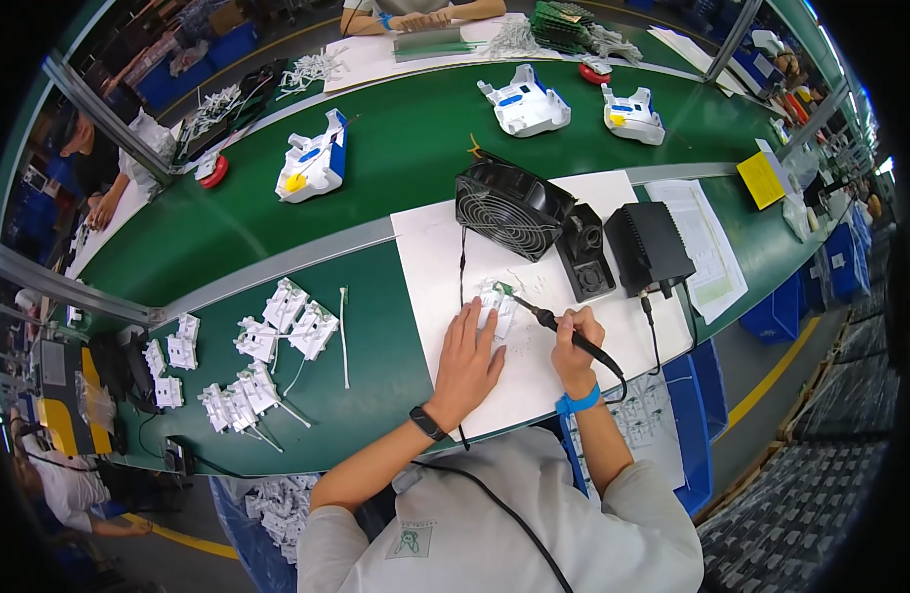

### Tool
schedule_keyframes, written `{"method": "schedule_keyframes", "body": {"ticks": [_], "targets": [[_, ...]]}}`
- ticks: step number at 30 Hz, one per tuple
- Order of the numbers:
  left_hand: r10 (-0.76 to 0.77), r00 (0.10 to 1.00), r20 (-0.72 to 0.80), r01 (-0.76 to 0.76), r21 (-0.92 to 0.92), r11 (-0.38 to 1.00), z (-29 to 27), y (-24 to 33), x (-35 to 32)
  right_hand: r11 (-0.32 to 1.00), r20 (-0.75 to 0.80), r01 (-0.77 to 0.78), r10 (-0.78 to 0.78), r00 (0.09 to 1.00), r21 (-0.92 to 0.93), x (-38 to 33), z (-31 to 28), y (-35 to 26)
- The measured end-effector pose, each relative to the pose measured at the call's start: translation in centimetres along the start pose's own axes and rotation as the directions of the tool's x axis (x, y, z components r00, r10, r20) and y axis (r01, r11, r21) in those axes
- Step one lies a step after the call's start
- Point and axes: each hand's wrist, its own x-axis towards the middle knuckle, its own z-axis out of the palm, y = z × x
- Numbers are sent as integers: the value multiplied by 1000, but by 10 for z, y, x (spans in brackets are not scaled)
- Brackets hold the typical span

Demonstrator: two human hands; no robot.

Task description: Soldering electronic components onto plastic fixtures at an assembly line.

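My right hand (574,356) grips a soldering iron (546,318) by its black handle. Its tip meets a small green board (504,289) at the far end of a white plastic part (498,314), which lies on the white work sheet. My left hand (465,361) rests on that part with fingers stretched out and slightly apart, partly covering it. Just beyond stands a black fan (512,208). Right of the fan is a black soldering-iron stand (585,255), beside a black box-shaped soldering station (651,247).
Several white plastic parts (287,321) lie left on the green table. Printed papers (700,242) lie right of the station. White-and-blue housings (312,158) sit on the green surface behind the metal rail (277,267). A blue bin (684,425) stands below right. Other people work beyond.
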Motion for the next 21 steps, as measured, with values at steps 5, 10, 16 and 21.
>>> {"method": "schedule_keyframes", "body": {"ticks": [5, 10, 16, 21], "targets": [[4, 1000, -2, -4, 8, 1000, 1, 0, 1, 990, -144, -131, 137, 980, 49, -3, -10, 2], [-8, 1000, 20, 8, -10, 1000, 0, 0, -2, 995, -411, -65, 92, 907, 79, 15, -42, -6], [-17, 1000, 10, 17, 17, 1000, -4, 0, -2, 996, -433, -89, 79, 898, -3, 62, -61, -9], [-6, 1000, -24, 6, 4, 1000, 6, -8, -7, 983, -284, -169, 141, 948, -73, 90, -31, 16]]}}
